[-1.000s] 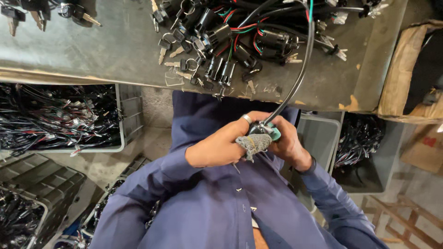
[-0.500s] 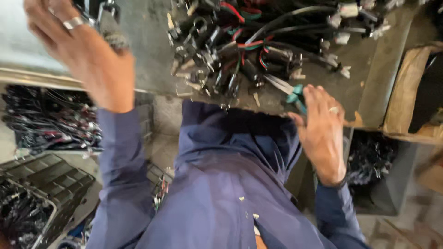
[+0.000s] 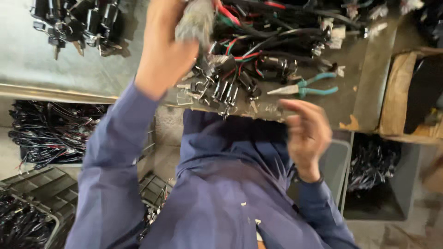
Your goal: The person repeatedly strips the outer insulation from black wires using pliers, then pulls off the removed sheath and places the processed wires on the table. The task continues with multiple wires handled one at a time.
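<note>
the right hand [image 3: 307, 133] hangs just off the near edge of the metal workbench [image 3: 69, 69], fingers loosely curled and holding nothing, close below the teal-handled pliers [image 3: 307, 85] that lie flat on the bench, handles pointing away from the wire pile. farther onto the bench, the left hand [image 3: 166, 50] reaches up with fingers closed around a grey, fuzzy lump [image 3: 196, 23], possibly a rag, though blur hides the grip. it presses against the tangled wire harnesses [image 3: 258, 50] heaped mid-bench. beyond, at the bench's far left corner, lies a cluster of black switches with keys [image 3: 76, 20].
</note>
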